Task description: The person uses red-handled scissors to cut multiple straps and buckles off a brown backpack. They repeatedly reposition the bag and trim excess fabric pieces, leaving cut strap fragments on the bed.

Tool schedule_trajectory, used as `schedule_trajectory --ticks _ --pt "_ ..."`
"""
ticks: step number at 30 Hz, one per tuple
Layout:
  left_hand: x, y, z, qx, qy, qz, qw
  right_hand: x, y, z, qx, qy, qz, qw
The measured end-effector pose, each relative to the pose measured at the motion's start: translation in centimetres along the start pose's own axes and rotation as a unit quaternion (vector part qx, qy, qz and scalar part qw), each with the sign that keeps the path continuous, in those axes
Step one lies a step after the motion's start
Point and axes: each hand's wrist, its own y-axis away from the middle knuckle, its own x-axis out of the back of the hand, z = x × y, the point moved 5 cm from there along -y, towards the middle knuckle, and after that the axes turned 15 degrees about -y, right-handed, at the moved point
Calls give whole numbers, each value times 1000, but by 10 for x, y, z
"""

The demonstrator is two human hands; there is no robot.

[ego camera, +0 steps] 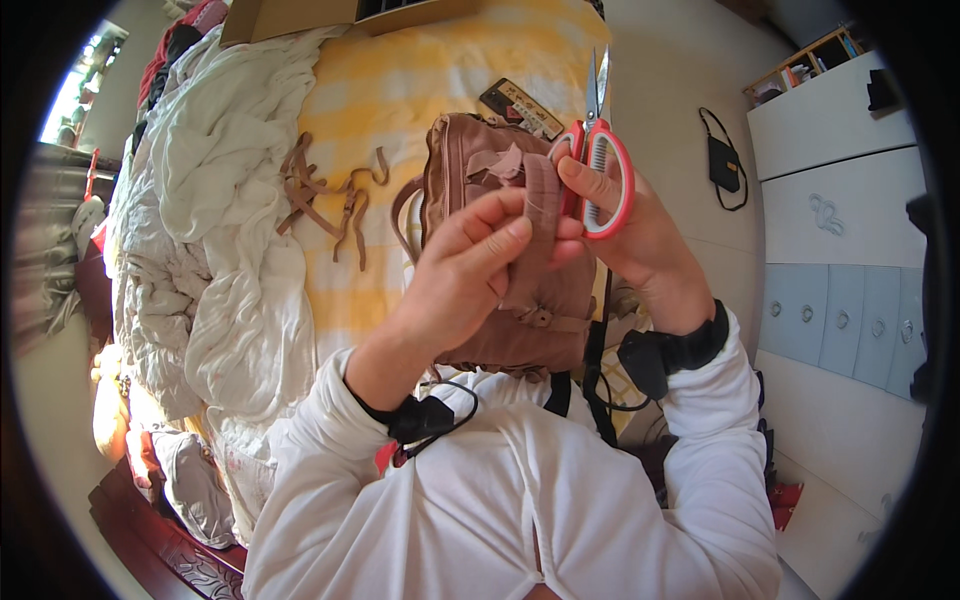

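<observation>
A brown fabric bag (480, 322) lies before me on the bed, with zips and a buckled strap. My left hand (472, 262) pinches a brown fabric strap (541, 195) of the bag between thumb and fingers. Scissors with red and white handles (600, 142) rest in my right hand (630, 210), their blades pointing away from me and slightly apart. Fingers of the right hand also reach behind the strap. A frayed, lighter pink piece of fabric (508, 163) shows on the bag near the strap.
Several brown strap pieces (330, 199) lie on the yellow checked sheet (352, 90). Beyond the bag is a phone (521, 109). Crumpled white bedding (225, 225) covers the left side; a cardboard box (292, 21) stands at the far end. A black bag (724, 161) is on the floor at right.
</observation>
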Motion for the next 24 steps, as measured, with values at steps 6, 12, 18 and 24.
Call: schedule_trajectory --ticks 6,12,18,24 --pt "-15 -2 -23 -4 84 9 996 10 16 -8 -12 8 5 1000" --pt "0 -1 -48 23 -87 124 988 22 28 -12 26 239 5 971" --pt "41 26 -53 -10 -200 196 960 33 78 20 -97 61 -49 992" --pt "43 33 -67 38 5 190 981 20 131 81 -208 -24 -145 967"
